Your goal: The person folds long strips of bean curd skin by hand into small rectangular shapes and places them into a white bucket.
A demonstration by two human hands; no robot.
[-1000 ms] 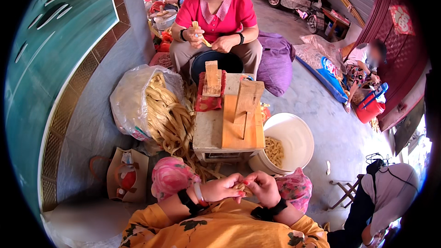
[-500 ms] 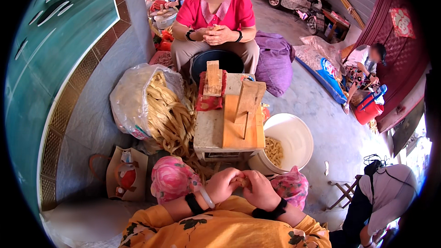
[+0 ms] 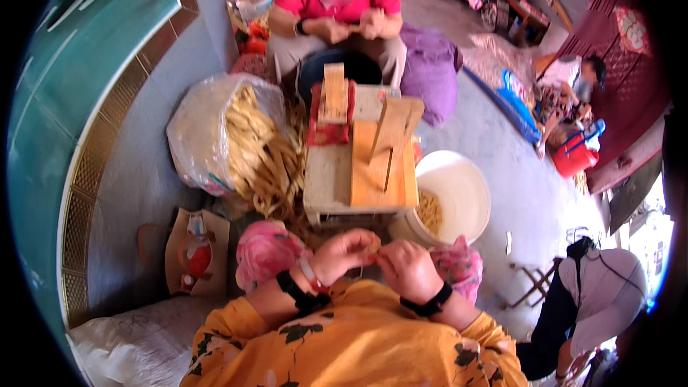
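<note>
In front of my lap, my left hand [image 3: 341,256] is closed in a pinch on a small tan piece of strip [image 3: 373,247]. My right hand [image 3: 410,270] is closed too, its fingertips pressed on the same piece from the right. Most of the piece is hidden by the fingers. Ahead of my hands stands a low table [image 3: 326,190] bearing a wooden board [image 3: 364,185] with an upright wooden block [image 3: 395,123] and a thin stick. To its right, a white bucket [image 3: 469,204] holds small tan twisted pieces [image 3: 430,213].
A clear plastic bag [image 3: 204,132] spills long tan strips [image 3: 251,136] left of the table. Across it sits a person in pink [image 3: 344,0] behind a dark tub [image 3: 309,75]. A purple sack [image 3: 433,79] and a paper bag [image 3: 179,251] stand nearby; another person [image 3: 602,294] bends at right.
My hands have drawn slightly apart around the small piece, which shows more. The person opposite has moved their hands apart. The view has tilted, shifting the scene upward.
</note>
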